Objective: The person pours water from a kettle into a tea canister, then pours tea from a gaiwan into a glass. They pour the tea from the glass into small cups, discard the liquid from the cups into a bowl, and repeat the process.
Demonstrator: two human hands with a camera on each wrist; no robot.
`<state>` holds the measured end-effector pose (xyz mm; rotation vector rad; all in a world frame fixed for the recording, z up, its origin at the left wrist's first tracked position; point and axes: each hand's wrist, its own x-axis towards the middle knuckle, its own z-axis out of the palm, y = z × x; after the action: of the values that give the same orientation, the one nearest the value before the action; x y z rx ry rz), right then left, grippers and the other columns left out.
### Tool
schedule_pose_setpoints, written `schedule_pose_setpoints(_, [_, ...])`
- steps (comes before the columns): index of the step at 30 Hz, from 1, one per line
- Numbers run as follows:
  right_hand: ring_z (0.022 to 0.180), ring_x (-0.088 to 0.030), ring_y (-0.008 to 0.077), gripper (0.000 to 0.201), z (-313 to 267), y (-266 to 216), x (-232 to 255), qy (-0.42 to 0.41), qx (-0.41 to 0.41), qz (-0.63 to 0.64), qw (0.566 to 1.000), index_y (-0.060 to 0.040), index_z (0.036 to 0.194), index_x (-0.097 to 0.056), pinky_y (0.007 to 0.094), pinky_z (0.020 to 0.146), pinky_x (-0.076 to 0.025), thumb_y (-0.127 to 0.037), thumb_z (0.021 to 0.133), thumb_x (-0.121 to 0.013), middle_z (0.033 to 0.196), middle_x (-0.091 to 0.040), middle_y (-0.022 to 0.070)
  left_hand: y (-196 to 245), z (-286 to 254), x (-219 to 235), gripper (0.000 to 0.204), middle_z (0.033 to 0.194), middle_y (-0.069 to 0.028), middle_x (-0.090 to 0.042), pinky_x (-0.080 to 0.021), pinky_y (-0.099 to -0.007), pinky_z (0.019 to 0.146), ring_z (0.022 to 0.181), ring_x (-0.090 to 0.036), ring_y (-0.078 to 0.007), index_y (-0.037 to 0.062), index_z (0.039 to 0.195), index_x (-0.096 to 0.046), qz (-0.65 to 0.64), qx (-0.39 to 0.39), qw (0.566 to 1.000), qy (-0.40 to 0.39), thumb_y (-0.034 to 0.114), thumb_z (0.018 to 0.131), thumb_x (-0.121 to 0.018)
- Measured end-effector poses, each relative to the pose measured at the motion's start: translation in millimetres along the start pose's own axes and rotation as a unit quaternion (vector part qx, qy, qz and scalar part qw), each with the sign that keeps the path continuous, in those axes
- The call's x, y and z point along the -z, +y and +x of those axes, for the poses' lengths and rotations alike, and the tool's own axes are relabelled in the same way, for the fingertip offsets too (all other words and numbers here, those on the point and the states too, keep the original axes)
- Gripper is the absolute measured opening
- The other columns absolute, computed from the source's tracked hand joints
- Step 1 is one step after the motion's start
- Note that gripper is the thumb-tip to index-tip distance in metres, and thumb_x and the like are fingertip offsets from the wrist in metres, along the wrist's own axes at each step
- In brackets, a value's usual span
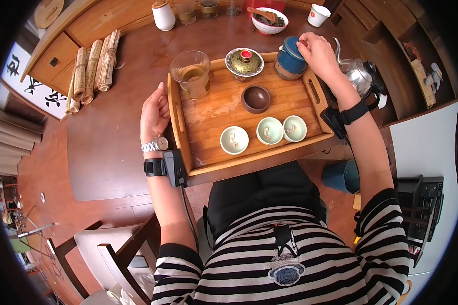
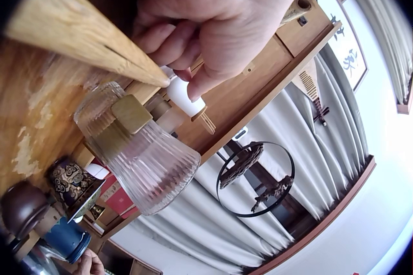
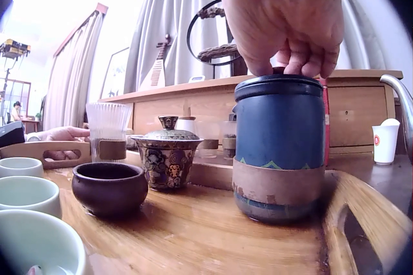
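My right hand (image 1: 318, 57) is over a blue lidded pot (image 3: 277, 139) with a brown band, at the tray's far right corner. Its fingertips pinch the knob on the lid (image 3: 279, 85), which sits on the pot. My left hand (image 1: 155, 115) rests beside the left end of the wooden tray (image 1: 203, 155), fingers loosely bent and nothing held. Near it on the tray stands a ribbed glass pitcher (image 1: 191, 76) with some yellowish liquid. A patterned gaiwan (image 3: 169, 159), a small dark brown bowl (image 1: 255, 98) and three pale green cups (image 1: 234, 140) share the tray.
Right of the tray stands a steel gooseneck kettle (image 1: 355, 76). Behind are a white bowl of tea leaves (image 1: 268, 23) with a wooden scoop, a paper cup (image 1: 318, 15) and a white holder (image 1: 163, 16). Rolled bamboo slips (image 1: 92, 66) lie at the back left.
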<state>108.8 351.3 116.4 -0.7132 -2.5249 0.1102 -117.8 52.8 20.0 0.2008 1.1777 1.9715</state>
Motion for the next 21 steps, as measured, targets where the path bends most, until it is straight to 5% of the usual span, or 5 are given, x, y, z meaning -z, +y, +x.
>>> schedule_pose_setpoints(5, [0.074,-0.055,0.0279,0.017,-5.5,9.9,-17.0,0.098,0.076,0.003,0.992,-0.0005,0.088,-0.054,0.0374,0.067,-0.045,-0.015,0.08,-0.058,0.076,-0.058,0.0138,-1.1,2.0,1.5,0.028,0.047,0.0092,-0.025,-0.016,-0.0197,0.036,0.038,-0.019,-0.0032,0.0144,0.065,-0.042,-0.003,0.0,1.0,0.002,0.023,0.089,-0.052])
schedule_pose_setpoints(15, [0.079,-0.053,0.0262,0.02,-10.0,14.7,-24.8,0.085,0.057,0.06,0.993,-0.0005,0.094,-0.049,0.0365,0.07,-0.044,-0.017,0.084,-0.056,0.082,-0.056,0.0138,-1.3,2.0,3.8,0.026,0.047,0.0093,-0.026,-0.015,-0.0198,0.036,0.038,-0.018,-0.0037,0.0141,0.067,-0.045,0.002,0.009,1.0,0.008,0.026,0.088,-0.054])
schedule_pose_setpoints(21, [0.087,-0.052,0.0326,0.024,-8.8,15.9,-23.8,0.059,0.049,0.058,0.995,-0.001,0.095,-0.048,0.0404,0.077,-0.042,-0.022,0.085,-0.054,0.089,-0.06,0.0152,-2.0,3.1,0.6,0.024,0.049,0.0104,-0.027,-0.016,-0.0194,0.036,0.039,-0.019,-0.0026,0.0136,0.068,-0.046,0.037,0.028,0.998,0.048,0.022,0.088,-0.054])
